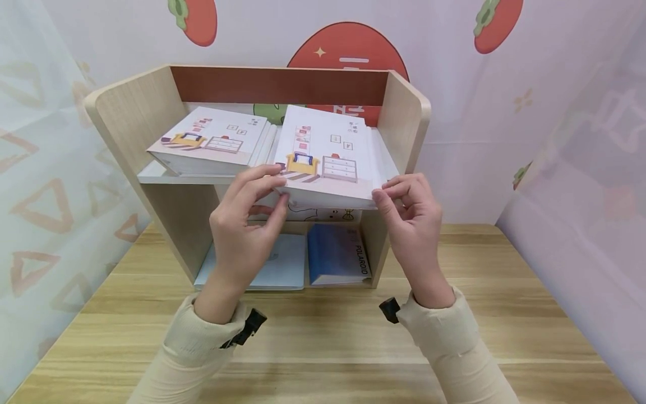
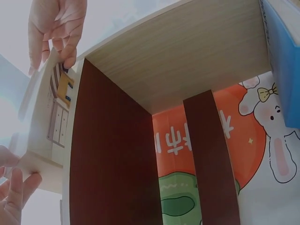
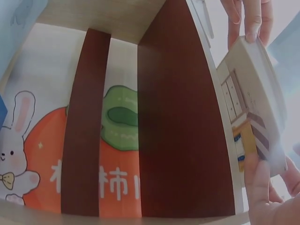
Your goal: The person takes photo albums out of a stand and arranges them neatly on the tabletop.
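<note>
While the left book [image 1: 209, 137] lies shelved, left hand [image 1: 239, 227] and right hand [image 1: 415, 221] pinch the right book [image 1: 323, 140], not yet released.

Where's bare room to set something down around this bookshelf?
Bare tabletop lies before the bookshelf, between the sleeves, and from the right sleeve to the right-hand curtain. Crowded: the upper shelf, with white books, and lower compartment, with blue items.

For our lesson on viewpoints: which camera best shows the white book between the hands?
Head view: the white book shows its cover nearly whole. Both wrist views show it only partly, steeply slanted, near one side.
</note>
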### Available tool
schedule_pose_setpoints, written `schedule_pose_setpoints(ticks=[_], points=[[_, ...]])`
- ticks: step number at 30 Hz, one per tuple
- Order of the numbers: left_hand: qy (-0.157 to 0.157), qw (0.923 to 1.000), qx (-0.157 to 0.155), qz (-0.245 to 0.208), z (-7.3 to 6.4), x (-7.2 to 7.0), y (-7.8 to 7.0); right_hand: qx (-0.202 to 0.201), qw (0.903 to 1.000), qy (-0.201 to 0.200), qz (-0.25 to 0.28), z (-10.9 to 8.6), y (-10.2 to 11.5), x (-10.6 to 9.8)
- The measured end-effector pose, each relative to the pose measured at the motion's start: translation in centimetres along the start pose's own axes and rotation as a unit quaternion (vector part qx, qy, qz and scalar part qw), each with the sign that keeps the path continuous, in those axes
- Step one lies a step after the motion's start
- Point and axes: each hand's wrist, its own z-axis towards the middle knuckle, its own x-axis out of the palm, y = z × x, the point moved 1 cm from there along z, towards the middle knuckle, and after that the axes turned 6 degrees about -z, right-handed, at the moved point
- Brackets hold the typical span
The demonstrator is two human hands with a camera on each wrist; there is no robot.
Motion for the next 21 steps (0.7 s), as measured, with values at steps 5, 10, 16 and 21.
schedule_pose_setpoints(ticks=[5,10,16,21], points=[[-0.009,0.9999,0.005,-0.003,-0.32,0.06,0.22,0.028,0.9993,-0.023,-0.009,-0.41,0.13,0.43],[-0.020,0.9996,0.014,-0.012,-0.42,0.24,0.36,0.060,0.9969,-0.031,-0.040,-0.77,0.40,0.49],[-0.027,0.9993,0.018,-0.018,-0.64,0.36,0.51,0.100,0.9943,-0.014,-0.034,-0.75,0.33,0.14],[-0.029,0.9991,0.012,-0.029,-0.91,0.42,0.59,0.135,0.9907,0.004,0.018,-0.77,0.11,0.09]])
